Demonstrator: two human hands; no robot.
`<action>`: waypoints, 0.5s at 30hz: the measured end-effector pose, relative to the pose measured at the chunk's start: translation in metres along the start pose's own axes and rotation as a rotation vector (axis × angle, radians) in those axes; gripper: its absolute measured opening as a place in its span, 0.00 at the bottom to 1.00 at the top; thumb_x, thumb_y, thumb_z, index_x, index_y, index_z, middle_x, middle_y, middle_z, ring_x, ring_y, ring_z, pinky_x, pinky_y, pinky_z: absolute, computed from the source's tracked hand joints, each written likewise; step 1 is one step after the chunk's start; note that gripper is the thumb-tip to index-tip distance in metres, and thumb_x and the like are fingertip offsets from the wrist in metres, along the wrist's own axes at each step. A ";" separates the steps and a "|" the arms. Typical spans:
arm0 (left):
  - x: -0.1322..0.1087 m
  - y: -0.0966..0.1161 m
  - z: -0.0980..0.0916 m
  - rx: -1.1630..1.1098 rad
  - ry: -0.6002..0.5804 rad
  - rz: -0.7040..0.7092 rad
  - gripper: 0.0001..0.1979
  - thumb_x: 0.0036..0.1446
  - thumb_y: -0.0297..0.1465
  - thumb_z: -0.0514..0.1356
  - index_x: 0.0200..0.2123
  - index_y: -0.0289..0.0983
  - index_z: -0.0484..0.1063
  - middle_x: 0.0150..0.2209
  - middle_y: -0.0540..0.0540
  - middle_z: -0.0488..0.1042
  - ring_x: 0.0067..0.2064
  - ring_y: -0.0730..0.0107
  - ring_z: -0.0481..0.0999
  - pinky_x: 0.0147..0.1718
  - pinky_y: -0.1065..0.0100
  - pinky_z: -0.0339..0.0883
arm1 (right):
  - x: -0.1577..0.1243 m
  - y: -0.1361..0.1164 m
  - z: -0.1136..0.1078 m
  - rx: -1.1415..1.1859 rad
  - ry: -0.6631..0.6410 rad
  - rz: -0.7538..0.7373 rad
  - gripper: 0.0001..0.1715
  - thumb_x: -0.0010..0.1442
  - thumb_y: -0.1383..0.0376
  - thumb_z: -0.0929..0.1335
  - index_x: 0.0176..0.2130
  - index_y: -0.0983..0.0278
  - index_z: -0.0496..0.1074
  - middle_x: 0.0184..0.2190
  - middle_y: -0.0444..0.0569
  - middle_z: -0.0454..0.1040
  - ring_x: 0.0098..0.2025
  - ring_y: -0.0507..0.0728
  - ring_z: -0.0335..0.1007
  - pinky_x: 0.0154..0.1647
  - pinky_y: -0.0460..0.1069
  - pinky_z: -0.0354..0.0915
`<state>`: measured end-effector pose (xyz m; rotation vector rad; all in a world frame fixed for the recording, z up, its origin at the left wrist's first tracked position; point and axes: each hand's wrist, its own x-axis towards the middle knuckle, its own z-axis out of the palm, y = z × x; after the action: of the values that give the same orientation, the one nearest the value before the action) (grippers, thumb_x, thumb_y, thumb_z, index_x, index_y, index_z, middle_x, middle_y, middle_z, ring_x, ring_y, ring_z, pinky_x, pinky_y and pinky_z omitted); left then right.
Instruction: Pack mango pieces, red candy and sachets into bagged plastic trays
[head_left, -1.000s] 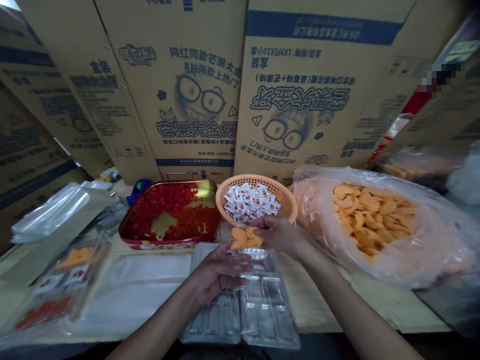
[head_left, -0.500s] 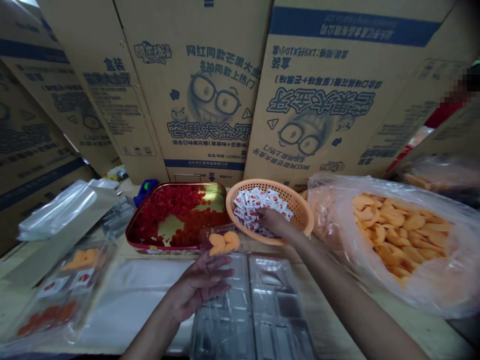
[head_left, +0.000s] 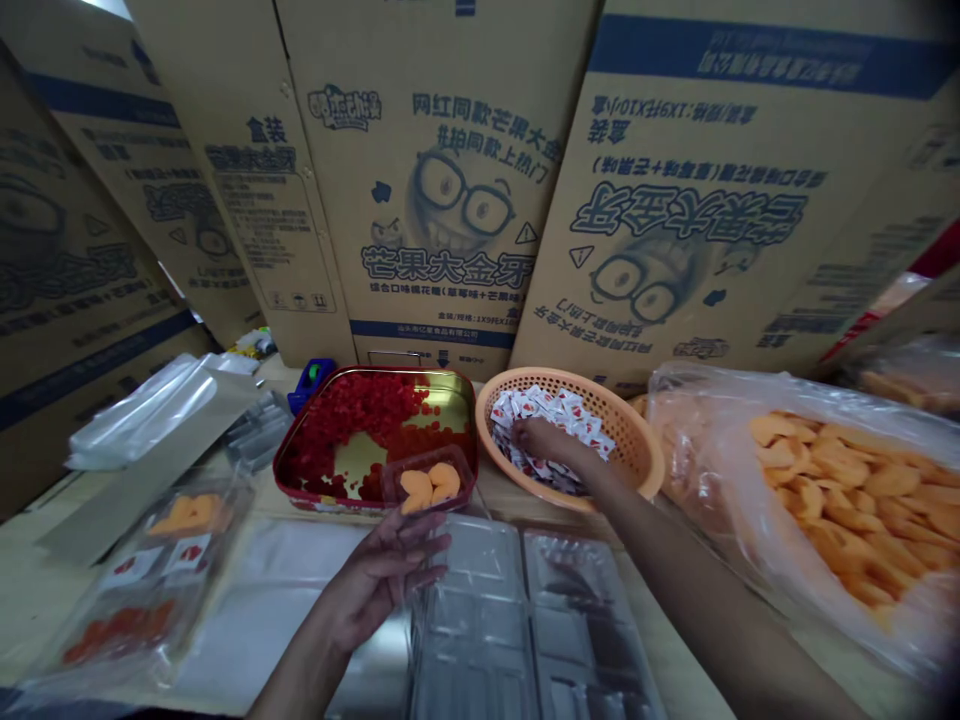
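Right hand has moved into the tabletop basket.

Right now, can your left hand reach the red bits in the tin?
Probably yes. The left hand is close to the tin, with the red pieces just past its rim. The small clear tray sits at the near edge, but the way beside it looks free.

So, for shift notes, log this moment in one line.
left hand: open by clear tray | right hand: on sachets in plastic basket
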<state>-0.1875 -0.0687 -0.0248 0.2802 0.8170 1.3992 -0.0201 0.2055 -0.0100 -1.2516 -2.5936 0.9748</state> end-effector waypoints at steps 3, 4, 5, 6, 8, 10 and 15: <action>0.000 0.003 0.001 0.000 0.020 -0.003 0.27 0.43 0.15 0.61 0.47 0.40 0.65 0.52 0.42 0.69 0.49 0.57 0.72 0.46 0.57 0.66 | -0.009 0.001 -0.015 -0.048 -0.008 0.060 0.09 0.57 0.70 0.63 0.39 0.68 0.71 0.33 0.47 0.73 0.30 0.50 0.69 0.30 0.46 0.66; 0.001 0.004 0.000 -0.002 0.021 -0.004 0.28 0.43 0.15 0.61 0.49 0.40 0.65 0.51 0.42 0.69 0.48 0.58 0.72 0.45 0.57 0.66 | -0.012 0.001 -0.019 -0.064 0.002 0.076 0.11 0.57 0.72 0.62 0.39 0.68 0.71 0.32 0.47 0.74 0.28 0.50 0.69 0.28 0.45 0.65; 0.001 0.004 0.000 -0.004 0.022 -0.004 0.30 0.43 0.15 0.61 0.50 0.40 0.64 0.51 0.42 0.69 0.48 0.58 0.72 0.45 0.58 0.66 | -0.013 0.001 -0.022 -0.083 0.014 0.091 0.13 0.57 0.73 0.61 0.40 0.68 0.70 0.32 0.47 0.74 0.27 0.50 0.69 0.27 0.44 0.64; 0.002 0.004 -0.001 -0.005 0.019 -0.004 0.31 0.43 0.15 0.61 0.51 0.40 0.63 0.51 0.42 0.70 0.48 0.58 0.72 0.45 0.58 0.66 | -0.015 0.000 -0.024 -0.109 0.024 0.106 0.15 0.56 0.73 0.60 0.42 0.68 0.70 0.33 0.48 0.75 0.28 0.50 0.70 0.28 0.43 0.64; 0.004 0.003 -0.003 -0.005 0.001 0.002 0.32 0.43 0.15 0.61 0.52 0.41 0.63 0.51 0.42 0.69 0.49 0.58 0.72 0.46 0.58 0.66 | -0.015 -0.002 -0.024 -0.177 0.030 0.137 0.16 0.55 0.74 0.60 0.41 0.67 0.71 0.35 0.49 0.75 0.32 0.52 0.71 0.31 0.44 0.63; 0.004 0.002 -0.005 -0.007 -0.023 0.016 0.31 0.44 0.16 0.61 0.52 0.42 0.63 0.52 0.43 0.69 0.50 0.58 0.72 0.47 0.58 0.65 | -0.014 -0.004 -0.019 -0.256 0.012 0.181 0.13 0.52 0.73 0.63 0.37 0.69 0.73 0.35 0.53 0.76 0.35 0.55 0.71 0.33 0.46 0.63; 0.000 0.003 -0.005 -0.014 -0.046 0.036 0.25 0.44 0.15 0.60 0.46 0.39 0.67 0.51 0.42 0.70 0.49 0.59 0.72 0.46 0.58 0.65 | -0.019 -0.008 -0.003 -0.403 -0.040 0.286 0.12 0.45 0.66 0.71 0.31 0.71 0.75 0.34 0.63 0.76 0.36 0.64 0.73 0.33 0.50 0.63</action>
<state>-0.1932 -0.0691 -0.0260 0.3167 0.7678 1.4270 -0.0116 0.1893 0.0004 -1.7499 -2.7879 0.5215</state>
